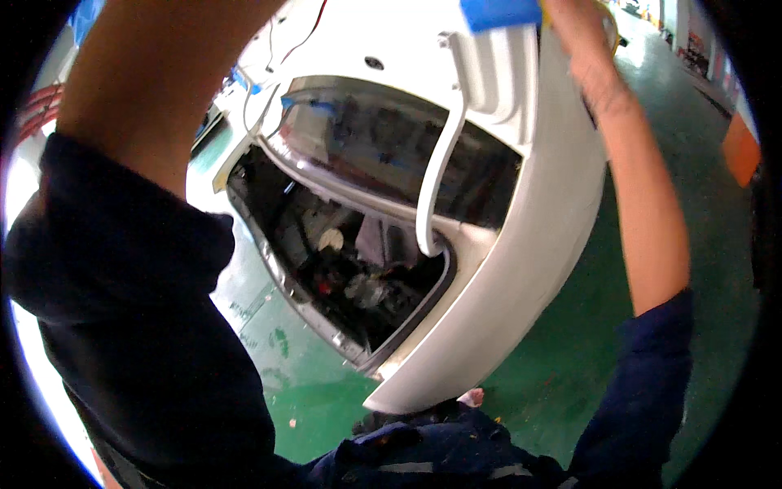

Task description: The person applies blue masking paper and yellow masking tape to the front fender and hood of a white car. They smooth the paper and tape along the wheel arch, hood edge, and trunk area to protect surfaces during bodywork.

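Observation:
My right arm reaches up to the top edge, where part of my right hand (577,28) shows beside a flat blue piece (501,11). The fingers are cut off by the edge, and a bit of yellow shows next to them. My left forearm (163,90) rises past the top edge, so that hand is hidden. Both arms are lifted around a white panel (407,41), which looks like the underside of a raised trunk lid. From it a curved white hinge arm (437,175) runs down to the corner of the open trunk (342,277).
A dark rear window (391,122) lies beyond the trunk, and the white car's rear side panel (562,196) curves along the right. Loose wires (248,102) hang at the upper left. An orange object (740,151) stands at the far right on the green floor (529,359).

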Available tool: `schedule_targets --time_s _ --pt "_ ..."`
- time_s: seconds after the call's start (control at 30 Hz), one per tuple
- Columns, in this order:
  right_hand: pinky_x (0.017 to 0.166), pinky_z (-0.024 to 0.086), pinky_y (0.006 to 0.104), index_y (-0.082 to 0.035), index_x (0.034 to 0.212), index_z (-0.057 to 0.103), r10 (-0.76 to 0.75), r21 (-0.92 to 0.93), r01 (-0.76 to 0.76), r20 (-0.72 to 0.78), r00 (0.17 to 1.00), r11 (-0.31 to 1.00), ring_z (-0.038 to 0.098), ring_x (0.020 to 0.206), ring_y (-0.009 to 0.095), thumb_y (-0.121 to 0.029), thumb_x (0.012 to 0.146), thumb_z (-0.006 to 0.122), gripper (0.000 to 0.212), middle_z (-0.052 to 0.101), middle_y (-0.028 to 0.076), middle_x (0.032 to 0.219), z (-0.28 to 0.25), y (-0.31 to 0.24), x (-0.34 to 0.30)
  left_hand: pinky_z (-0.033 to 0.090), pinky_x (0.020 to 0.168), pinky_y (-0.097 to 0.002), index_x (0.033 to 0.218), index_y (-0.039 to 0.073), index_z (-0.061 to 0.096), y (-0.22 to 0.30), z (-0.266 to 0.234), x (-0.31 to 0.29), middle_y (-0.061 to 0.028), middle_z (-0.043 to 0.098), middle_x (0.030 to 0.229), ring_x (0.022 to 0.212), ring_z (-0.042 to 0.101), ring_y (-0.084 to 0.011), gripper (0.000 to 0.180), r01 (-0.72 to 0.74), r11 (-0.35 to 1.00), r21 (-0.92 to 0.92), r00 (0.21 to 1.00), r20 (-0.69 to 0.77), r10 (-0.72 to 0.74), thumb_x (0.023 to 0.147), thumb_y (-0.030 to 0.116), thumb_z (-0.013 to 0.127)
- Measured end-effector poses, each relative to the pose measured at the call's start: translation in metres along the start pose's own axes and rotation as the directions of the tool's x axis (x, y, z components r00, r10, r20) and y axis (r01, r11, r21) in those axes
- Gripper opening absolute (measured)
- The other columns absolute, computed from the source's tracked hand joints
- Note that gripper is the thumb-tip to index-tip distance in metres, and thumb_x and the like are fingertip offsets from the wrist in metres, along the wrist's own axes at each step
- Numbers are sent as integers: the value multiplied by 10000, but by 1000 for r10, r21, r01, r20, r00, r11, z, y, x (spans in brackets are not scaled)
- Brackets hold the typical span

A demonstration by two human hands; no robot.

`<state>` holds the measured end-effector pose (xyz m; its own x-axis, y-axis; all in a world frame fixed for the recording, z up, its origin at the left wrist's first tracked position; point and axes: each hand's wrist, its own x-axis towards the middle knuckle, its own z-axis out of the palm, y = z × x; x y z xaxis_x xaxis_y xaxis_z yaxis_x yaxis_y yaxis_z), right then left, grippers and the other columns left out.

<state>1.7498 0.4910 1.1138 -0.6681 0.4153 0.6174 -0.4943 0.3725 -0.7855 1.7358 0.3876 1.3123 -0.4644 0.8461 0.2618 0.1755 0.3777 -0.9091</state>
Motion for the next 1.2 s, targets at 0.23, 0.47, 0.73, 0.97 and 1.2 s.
schedule_targets --time_s 0.23,0.47,0.73,0.97,1.2 --pt "732 528 444 43 839 753 124 -121 -125 -17 992 985 724 774 337 -570 909 606 635 710 202 727 5 58 -69 559 820 -479 972 -13 746 0 -7 -12 -223 724 1009 920 704 -401 344 4 996 -94 999 -50 -8 845 302 692" --pt "818 543 468 24 891 766 321 -310 -311 -20 947 899 724 875 389 -584 899 609 628 735 235 894 12 67 -50 565 797 -491 956 9 750 -1 -3 -1 -221 727 992 908 712 -389 320 29 997 -71 999 -13 -30 837 303 706" --pt "904 525 474 5 964 770 397 -398 -363 2 918 842 702 1006 404 -615 888 604 646 732 235 1016 20 57 -42 552 862 -468 1024 98 755 14 28 -19 -150 731 1017 963 701 -335 308 -161 977 143 890 -406 206 869 347 660" --pt "900 522 491 -1 954 774 389 -343 -373 -24 921 862 700 1008 410 -629 883 582 661 734 236 1014 14 71 -42 306 1178 -477 1199 234 689 83 83 -22 -27 654 1265 1303 524 -239 284 -233 969 86 885 -395 248 970 351 569" --pt "715 510 483 -3 790 738 131 -256 -123 13 991 959 700 769 371 -599 905 574 629 699 217 767 18 84 -69 310 1179 -481 1138 227 707 123 97 -34 2 648 1234 1283 525 -226 260 -370 929 -8 852 -402 336 953 364 587"
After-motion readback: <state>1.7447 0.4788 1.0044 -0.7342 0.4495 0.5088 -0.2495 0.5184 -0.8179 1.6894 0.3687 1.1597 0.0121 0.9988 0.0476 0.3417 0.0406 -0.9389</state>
